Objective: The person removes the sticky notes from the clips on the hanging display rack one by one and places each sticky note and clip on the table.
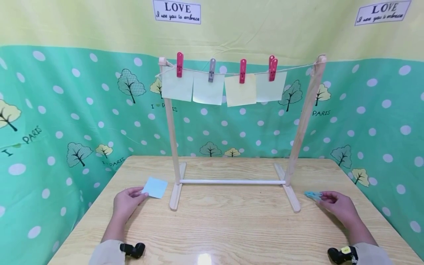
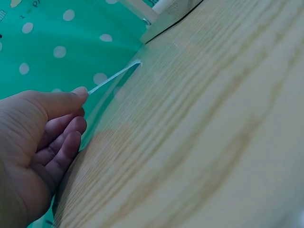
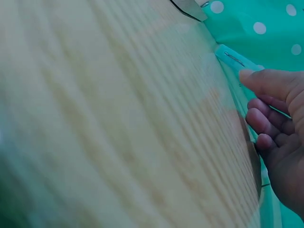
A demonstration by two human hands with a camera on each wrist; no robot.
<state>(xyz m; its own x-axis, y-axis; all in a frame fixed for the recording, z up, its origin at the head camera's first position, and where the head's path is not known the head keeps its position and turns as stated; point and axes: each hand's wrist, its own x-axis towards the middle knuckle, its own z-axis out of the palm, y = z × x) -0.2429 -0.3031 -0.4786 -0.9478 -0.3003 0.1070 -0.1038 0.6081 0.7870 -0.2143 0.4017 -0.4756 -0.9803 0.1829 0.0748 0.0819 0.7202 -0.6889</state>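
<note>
Between thumb and fingers my left hand (image 1: 127, 203) pinches a light blue paper square (image 1: 155, 187) by its edge, just above the table left of the wooden stand. The left wrist view shows the same paper (image 2: 114, 78) nearly edge-on. Right of the stand, my right hand (image 1: 339, 208) pinches a turquoise clothespin (image 1: 313, 195). Its wire spring shows in the right wrist view, where the clothespin (image 3: 235, 58) points away from the thumb. On the string (image 1: 299, 67) across the stand hang several paper sheets (image 1: 208, 92), held by pink clothespins (image 1: 243, 71) and a grey clothespin (image 1: 211, 70).
The stand has two wooden posts (image 1: 305, 121) on flat feet (image 1: 291, 198), joined low down by a white rod (image 1: 232, 182). It stands toward the back of the wood-grain table (image 1: 232, 228). A green dotted curtain (image 1: 205, 125) surrounds the table behind and at both sides.
</note>
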